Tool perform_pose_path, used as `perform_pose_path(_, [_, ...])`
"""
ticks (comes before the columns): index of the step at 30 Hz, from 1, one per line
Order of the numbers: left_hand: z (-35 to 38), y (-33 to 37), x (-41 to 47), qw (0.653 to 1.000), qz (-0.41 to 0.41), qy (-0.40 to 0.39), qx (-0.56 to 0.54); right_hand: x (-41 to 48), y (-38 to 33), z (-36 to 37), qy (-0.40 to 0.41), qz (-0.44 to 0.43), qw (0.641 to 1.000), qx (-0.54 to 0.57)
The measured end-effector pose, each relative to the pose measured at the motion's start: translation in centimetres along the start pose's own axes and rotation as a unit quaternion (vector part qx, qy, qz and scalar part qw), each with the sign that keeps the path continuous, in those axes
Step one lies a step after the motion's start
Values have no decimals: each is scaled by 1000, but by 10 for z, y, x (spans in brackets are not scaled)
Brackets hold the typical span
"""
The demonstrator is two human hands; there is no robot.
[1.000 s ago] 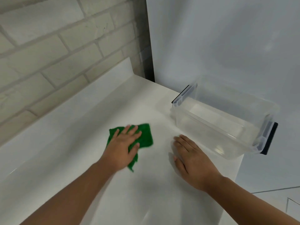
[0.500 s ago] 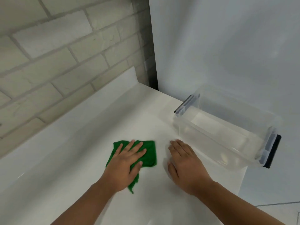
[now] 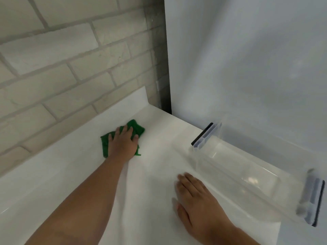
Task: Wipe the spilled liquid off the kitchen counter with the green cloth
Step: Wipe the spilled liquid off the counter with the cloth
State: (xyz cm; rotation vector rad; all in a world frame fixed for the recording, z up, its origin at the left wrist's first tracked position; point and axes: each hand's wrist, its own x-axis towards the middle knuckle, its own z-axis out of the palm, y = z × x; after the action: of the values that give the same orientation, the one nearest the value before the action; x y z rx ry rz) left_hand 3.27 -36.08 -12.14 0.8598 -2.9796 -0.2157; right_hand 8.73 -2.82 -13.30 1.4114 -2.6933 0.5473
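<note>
The green cloth [image 3: 137, 129] lies crumpled on the white kitchen counter [image 3: 79, 174], far back near the raised backsplash strip. My left hand [image 3: 123, 143] presses flat on top of the cloth and covers most of it, arm stretched forward. My right hand [image 3: 196, 197] rests palm down on the counter nearer to me, fingers together, holding nothing. No liquid stands out on the glossy white surface.
A clear plastic storage box [image 3: 247, 175] with dark latch handles stands at the right, close to my right hand. A brick wall [image 3: 62, 68] runs behind the counter and a tall pale panel [image 3: 247, 59] closes the right side. The counter's right edge drops off below the box.
My left hand has pushed the green cloth away from me toward the backsplash. The right hand stays flat on the counter. The view has tilted and shifted.
</note>
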Motion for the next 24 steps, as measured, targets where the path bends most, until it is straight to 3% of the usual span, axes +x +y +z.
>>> perform_pose_path(7, [9, 41, -77, 987, 148, -40, -50, 23, -11, -16, -69, 33, 997, -22])
perform_pose_path(11, [10, 29, -142, 982, 173, -35, -63, 34, -22, -29, -136, 48, 989, -11])
perform_pose_path(16, [6, -12, -233, 982, 176, -25, -67, 34, -24, -37, -152, 36, 987, -38])
perform_pose_path(18, [2, -50, -254, 987, 141, -8, -71, 34, -26, -42, -158, 26, 986, -44])
perform_pose_path(21, [-5, -91, -253, 997, -24, 26, -65, 34, -32, -47, -159, 4, 986, -45])
perform_pose_path(24, [-9, -68, -246, 989, -142, 10, -38, 31, -42, -50, -162, -16, 986, -44])
